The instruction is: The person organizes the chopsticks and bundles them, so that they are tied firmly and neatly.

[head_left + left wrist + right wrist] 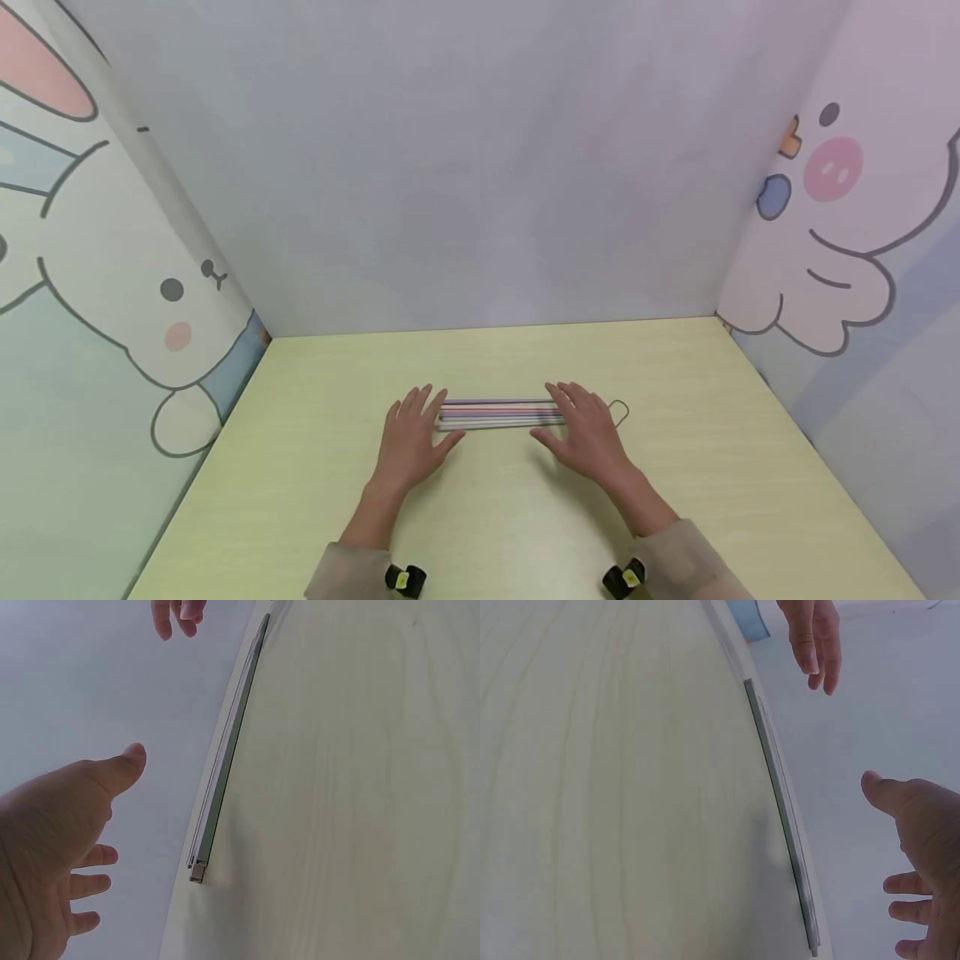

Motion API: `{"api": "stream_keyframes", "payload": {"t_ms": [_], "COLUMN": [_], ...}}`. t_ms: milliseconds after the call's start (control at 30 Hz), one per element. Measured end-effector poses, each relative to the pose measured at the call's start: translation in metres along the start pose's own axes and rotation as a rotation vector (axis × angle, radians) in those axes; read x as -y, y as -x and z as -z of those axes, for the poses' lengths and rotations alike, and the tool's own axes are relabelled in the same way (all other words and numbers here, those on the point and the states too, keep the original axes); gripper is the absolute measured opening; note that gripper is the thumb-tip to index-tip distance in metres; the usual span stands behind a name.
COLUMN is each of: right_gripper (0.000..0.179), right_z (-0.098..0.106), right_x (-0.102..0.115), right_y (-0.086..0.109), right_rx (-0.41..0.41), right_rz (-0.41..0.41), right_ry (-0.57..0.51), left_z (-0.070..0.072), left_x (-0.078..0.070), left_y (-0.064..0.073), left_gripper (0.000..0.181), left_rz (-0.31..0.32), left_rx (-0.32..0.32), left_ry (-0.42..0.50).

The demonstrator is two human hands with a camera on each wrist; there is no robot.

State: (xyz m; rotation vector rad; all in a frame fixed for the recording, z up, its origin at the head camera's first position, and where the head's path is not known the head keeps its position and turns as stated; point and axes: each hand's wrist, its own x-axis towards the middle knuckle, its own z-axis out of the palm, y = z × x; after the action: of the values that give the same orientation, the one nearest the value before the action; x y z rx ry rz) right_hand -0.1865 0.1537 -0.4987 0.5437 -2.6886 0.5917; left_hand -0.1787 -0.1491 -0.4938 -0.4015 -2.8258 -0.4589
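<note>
Head view: A person's left hand (411, 437) and right hand (592, 433), fingers extended and parted, hover over the two ends of what appears to be a multi-bar hanger (498, 412) just below the center of the frame. Neither grips anything. The slim, pastel bars lie side by side on a pale wood-grain table (300, 500), with a thin wire hook (627, 409) curving out past the right hand's fingers.

Left wrist view: The bundle slants from the top center to the lower left, ending in a squarish tip (197, 872). The left hand, at the left edge, is apart from it, thumb raised; the other hand's fingertips show at the top.

Right wrist view: The bars run from the upper center to the lower right. The right hand, at the right edge, is also clear of them. The hanger looks light and stiff lengthwise, though its smooth bars may slide against one another; gathering all of them at both ends seems the surest hold, sparing the slender hook.
</note>
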Motion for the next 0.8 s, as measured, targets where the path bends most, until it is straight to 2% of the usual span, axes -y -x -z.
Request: {"api": "stream_keyframes", "payload": {"t_ms": [467, 667, 800], "right_gripper": [0.078, 0.076, 0.075], "right_z": [-0.021, -0.030, -0.033], "right_x": [-0.005, -0.005, -0.004], "right_y": [-0.009, -0.014, -0.018], "right_rx": [0.106, 0.108, 0.100], "right_rz": [-0.016, -0.001, 0.030], "right_ry": [-0.027, -0.029, -0.030], "left_z": [-0.024, -0.034, -0.039], "left_x": [0.004, 0.005, 0.004], "left_y": [-0.011, -0.016, -0.021], "left_gripper": [0.069, 0.067, 0.068], "left_rz": [-0.028, -0.056, -0.067], "left_rx": [0.030, 0.014, 0.030], "left_ry": [0.050, 0.049, 0.039]}}
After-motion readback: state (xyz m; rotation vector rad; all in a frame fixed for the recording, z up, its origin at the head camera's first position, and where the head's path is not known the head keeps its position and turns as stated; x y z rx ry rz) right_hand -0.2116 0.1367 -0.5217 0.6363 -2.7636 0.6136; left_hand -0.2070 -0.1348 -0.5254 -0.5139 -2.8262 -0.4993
